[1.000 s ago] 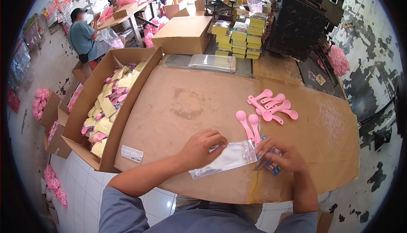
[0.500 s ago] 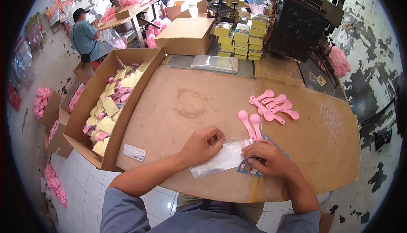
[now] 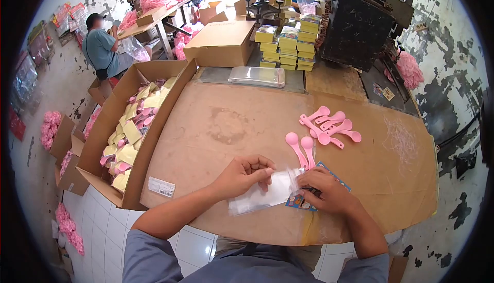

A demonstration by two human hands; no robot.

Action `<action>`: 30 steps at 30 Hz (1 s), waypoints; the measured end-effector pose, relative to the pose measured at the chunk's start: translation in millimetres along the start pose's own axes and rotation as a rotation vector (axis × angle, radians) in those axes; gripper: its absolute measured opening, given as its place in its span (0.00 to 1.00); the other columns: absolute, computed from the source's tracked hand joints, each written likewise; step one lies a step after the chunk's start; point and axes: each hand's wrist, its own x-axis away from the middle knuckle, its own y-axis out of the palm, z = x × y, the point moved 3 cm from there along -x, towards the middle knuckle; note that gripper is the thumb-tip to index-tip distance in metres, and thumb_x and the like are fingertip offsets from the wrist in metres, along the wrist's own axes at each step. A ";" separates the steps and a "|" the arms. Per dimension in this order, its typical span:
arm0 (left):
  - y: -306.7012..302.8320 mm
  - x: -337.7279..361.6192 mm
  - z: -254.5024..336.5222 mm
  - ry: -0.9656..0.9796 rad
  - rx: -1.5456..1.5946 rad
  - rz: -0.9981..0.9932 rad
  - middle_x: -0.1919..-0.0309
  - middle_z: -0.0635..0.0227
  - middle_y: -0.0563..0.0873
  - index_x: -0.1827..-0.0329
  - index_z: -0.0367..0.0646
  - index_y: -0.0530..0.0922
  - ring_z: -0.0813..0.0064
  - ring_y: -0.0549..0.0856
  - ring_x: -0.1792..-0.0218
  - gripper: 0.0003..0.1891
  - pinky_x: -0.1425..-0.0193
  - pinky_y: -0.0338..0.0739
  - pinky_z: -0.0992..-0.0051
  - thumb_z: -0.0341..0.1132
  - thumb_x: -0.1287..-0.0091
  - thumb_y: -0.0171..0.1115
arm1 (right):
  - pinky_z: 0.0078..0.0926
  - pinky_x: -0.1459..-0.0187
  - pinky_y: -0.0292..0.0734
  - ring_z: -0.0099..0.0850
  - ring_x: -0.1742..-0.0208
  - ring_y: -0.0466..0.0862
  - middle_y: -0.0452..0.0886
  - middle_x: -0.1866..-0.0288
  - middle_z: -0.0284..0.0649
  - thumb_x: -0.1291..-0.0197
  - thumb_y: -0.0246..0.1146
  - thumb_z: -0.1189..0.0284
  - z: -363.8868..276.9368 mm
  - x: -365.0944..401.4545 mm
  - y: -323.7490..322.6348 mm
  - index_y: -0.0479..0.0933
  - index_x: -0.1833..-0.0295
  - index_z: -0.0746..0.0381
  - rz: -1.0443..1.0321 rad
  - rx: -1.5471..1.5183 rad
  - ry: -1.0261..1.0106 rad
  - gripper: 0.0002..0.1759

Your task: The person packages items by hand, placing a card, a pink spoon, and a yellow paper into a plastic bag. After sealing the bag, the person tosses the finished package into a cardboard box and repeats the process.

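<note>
A clear plastic bag (image 3: pixel 267 193) lies slantwise at the table's front, between my two hands. My left hand (image 3: pixel 247 176) is closed, its thumb and fingertips pinched on the bag's upper edge. At the bag's right end, the curled fingers of my right hand (image 3: pixel 327 189) grip its edge. A blue printed card (image 3: pixel 303 202) is partly hidden under my right hand. Two pink measuring spoons (image 3: pixel 296 146) lie just beyond the fingers, handles pointing toward me. Farther off sits a loose pile of several pink measuring spoons (image 3: pixel 334 125).
At the left stands an open carton (image 3: pixel 167 113) filled with packed spoons and yellowish cards. Along the back are a closed carton (image 3: pixel 218 41), a stack of clear bags (image 3: pixel 257 77), piles of cards (image 3: pixel 288 46) and a black machine (image 3: pixel 355 28). A person (image 3: pixel 103 48) sits far left.
My left fingers have shifted slightly along the bag's upper edge, thumb now extended toward the right. My right hand stays at the bag's end. The view has moved a little.
</note>
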 end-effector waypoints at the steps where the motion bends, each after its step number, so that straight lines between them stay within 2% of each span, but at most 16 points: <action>1: 1.1 0.3 -1.3 -0.010 -0.003 -0.025 0.61 0.65 0.89 0.44 0.33 0.81 0.79 0.88 0.62 0.10 0.55 0.85 0.76 0.30 0.21 0.62 | 0.41 0.32 0.72 0.37 0.46 0.87 0.89 0.51 0.39 0.35 0.70 0.74 0.4 0.1 0.3 0.84 0.49 0.60 0.013 -0.028 0.011 0.10; 4: 7.5 0.4 -5.8 -0.010 0.001 -0.054 0.60 0.65 0.89 0.44 0.33 0.80 0.79 0.89 0.62 0.10 0.54 0.85 0.77 0.31 0.21 0.64 | 0.36 0.40 0.78 0.33 0.53 0.88 0.88 0.55 0.39 0.34 0.70 0.75 -4.8 0.2 -4.9 0.84 0.49 0.61 0.082 -0.054 0.102 0.09; 7: 14.6 1.9 -9.2 0.031 0.013 -0.004 0.58 0.65 0.90 0.45 0.33 0.80 0.80 0.89 0.60 0.09 0.54 0.84 0.78 0.30 0.21 0.64 | 0.27 0.53 0.82 0.25 0.59 0.88 0.87 0.58 0.38 0.32 0.71 0.78 1.0 0.6 0.4 0.83 0.52 0.63 0.226 -0.299 0.313 0.06; 10: 15.1 1.3 -10.0 0.055 -0.025 0.022 0.57 0.65 0.90 0.45 0.33 0.80 0.81 0.89 0.59 0.09 0.53 0.84 0.79 0.29 0.21 0.64 | 0.20 0.63 0.81 0.19 0.60 0.86 0.87 0.58 0.37 0.31 0.71 0.78 9.6 4.6 9.8 0.83 0.55 0.64 0.511 -0.599 0.348 0.03; 13: 16.8 0.5 -9.7 0.050 -0.082 0.083 0.57 0.65 0.90 0.45 0.32 0.79 0.81 0.89 0.58 0.09 0.52 0.85 0.78 0.29 0.21 0.63 | 0.21 0.61 0.81 0.19 0.60 0.86 0.87 0.58 0.36 0.31 0.72 0.77 20.1 8.4 8.9 0.82 0.53 0.65 0.494 -0.554 0.355 0.06; 16: 13.2 -1.3 -9.6 0.016 -0.168 0.101 0.57 0.65 0.89 0.45 0.31 0.79 0.81 0.88 0.57 0.09 0.52 0.85 0.78 0.29 0.20 0.62 | 0.20 0.56 0.81 0.21 0.55 0.86 0.86 0.54 0.38 0.31 0.71 0.79 26.6 10.2 6.4 0.80 0.46 0.65 0.341 -0.383 0.305 0.12; 18: 13.1 -0.5 -8.3 0.035 -0.192 0.114 0.58 0.66 0.89 0.44 0.31 0.79 0.83 0.87 0.59 0.09 0.53 0.84 0.80 0.30 0.19 0.61 | 0.20 0.53 0.81 0.22 0.51 0.86 0.85 0.51 0.39 0.32 0.70 0.81 17.6 2.7 -0.7 0.80 0.45 0.66 0.372 -0.266 0.199 0.13; 19: 14.7 0.9 -7.6 -0.015 -0.140 0.134 0.59 0.67 0.89 0.45 0.32 0.80 0.84 0.85 0.61 0.09 0.54 0.82 0.80 0.30 0.19 0.61 | 0.20 0.51 0.80 0.22 0.49 0.85 0.85 0.49 0.40 0.33 0.70 0.82 12.2 0.4 -2.0 0.80 0.44 0.66 0.386 -0.203 0.143 0.13; 22: 12.8 1.5 -4.8 0.112 -0.392 0.176 0.59 0.67 0.89 0.47 0.32 0.83 0.84 0.85 0.59 0.09 0.54 0.81 0.79 0.30 0.20 0.62 | 0.22 0.47 0.81 0.25 0.45 0.85 0.84 0.46 0.42 0.36 0.69 0.85 10.5 2.7 4.9 0.83 0.46 0.66 0.566 -0.442 0.177 0.13; 25: 13.7 2.1 5.9 0.287 -0.538 0.226 0.56 0.67 0.89 0.50 0.33 0.85 0.84 0.85 0.56 0.08 0.53 0.82 0.78 0.30 0.21 0.64 | 0.26 0.47 0.83 0.28 0.47 0.86 0.85 0.47 0.41 0.38 0.69 0.86 7.2 4.9 5.8 0.85 0.48 0.64 0.735 -0.585 0.102 0.13; 28: 9.9 1.0 0.3 0.124 -0.451 0.226 0.50 0.66 0.89 0.51 0.33 0.87 0.83 0.85 0.51 0.08 0.51 0.83 0.77 0.30 0.22 0.65 | 0.30 0.50 0.85 0.33 0.48 0.87 0.85 0.48 0.42 0.40 0.69 0.87 -0.3 1.2 -1.5 0.85 0.47 0.63 0.402 -0.102 -0.091 0.16; 30: 9.4 0.6 1.3 0.193 -0.409 0.236 0.49 0.65 0.89 0.50 0.34 0.86 0.82 0.86 0.50 0.07 0.50 0.83 0.78 0.29 0.22 0.64 | 0.33 0.51 0.85 0.36 0.50 0.87 0.85 0.49 0.42 0.41 0.69 0.86 -1.6 -3.5 6.2 0.85 0.48 0.63 0.241 -0.026 -0.094 0.16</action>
